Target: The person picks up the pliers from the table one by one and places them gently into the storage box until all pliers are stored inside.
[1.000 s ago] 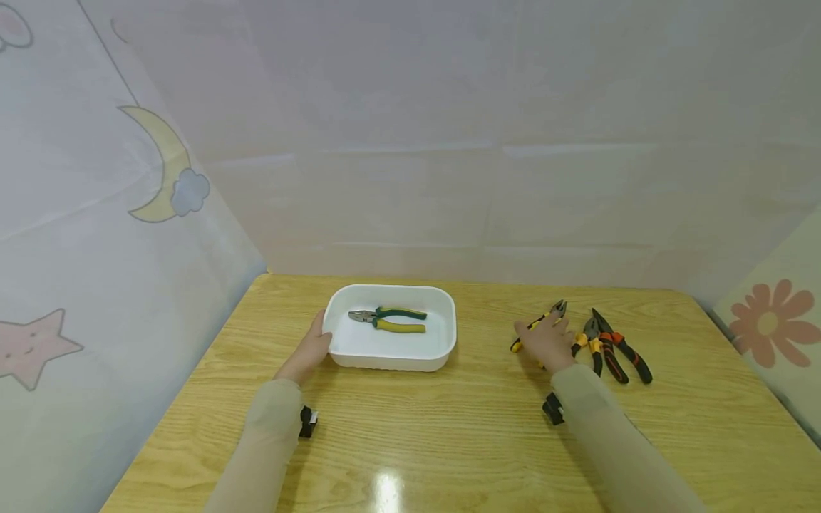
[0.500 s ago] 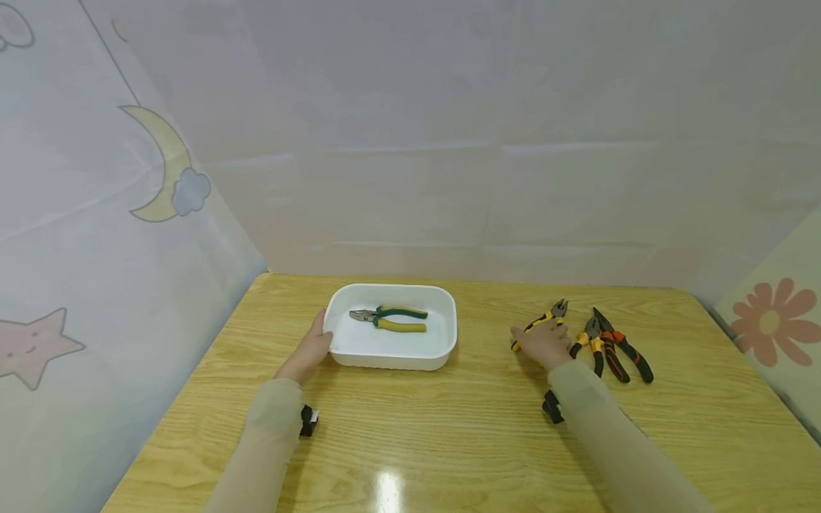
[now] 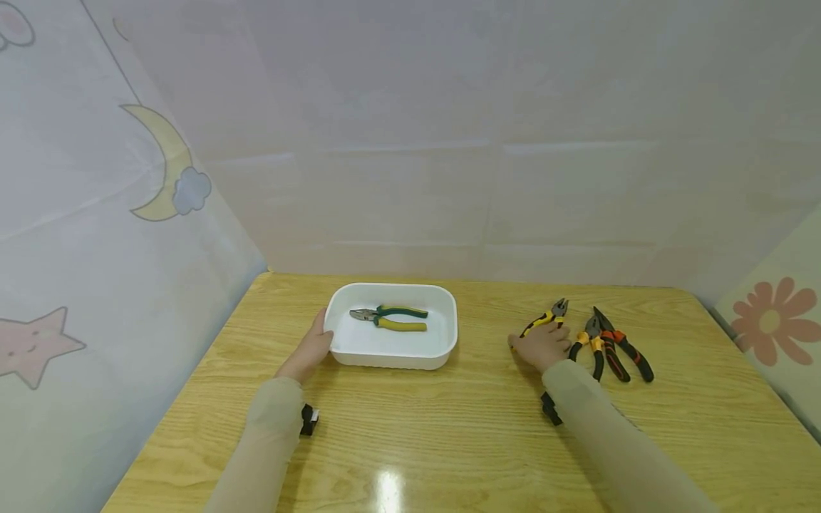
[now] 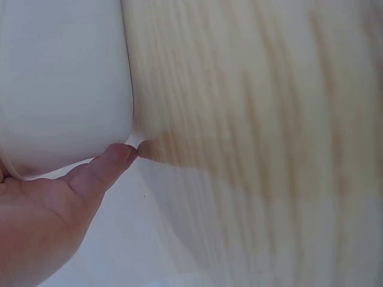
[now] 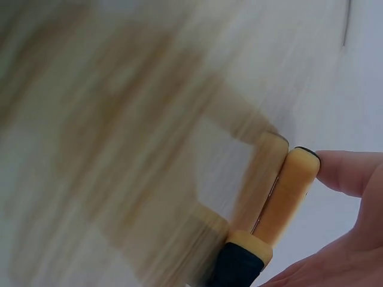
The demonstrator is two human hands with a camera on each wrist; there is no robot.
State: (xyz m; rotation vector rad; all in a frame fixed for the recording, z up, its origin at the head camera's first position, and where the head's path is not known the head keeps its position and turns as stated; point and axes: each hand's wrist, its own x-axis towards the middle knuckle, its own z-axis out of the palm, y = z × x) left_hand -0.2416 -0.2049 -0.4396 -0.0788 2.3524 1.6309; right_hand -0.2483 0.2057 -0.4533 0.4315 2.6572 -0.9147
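In the head view, my left hand [image 3: 310, 350] holds the left end of a white plastic tub [image 3: 442, 362], thumb at the rim. A finger lies low along the tub's outer wall [image 4: 66, 89] in the left wrist view. Inside the tub rest pliers with green and yellow handles [image 3: 400, 326]. My right hand [image 3: 541, 347] grips yellow-and-black pliers [image 3: 559, 308] on the table, their jaws pointing away. The right wrist view shows the thumb against the end of a yellow handle [image 5: 293, 185]. My palm and fingers hide most of the handles from above.
Right beside my right hand lie pliers with yellow-orange and black handles [image 3: 598, 356]. Long-nose pliers with red and black handles [image 3: 631, 356] overlap them. The wooden table [image 3: 442, 442] meets a pale cloth wall [image 3: 410, 214] at the back.
My right hand has shifted slightly left and drawn its fingers in over the yellow-and-black pliers; their nearer handle is now hidden. The left hand and tub stay put.
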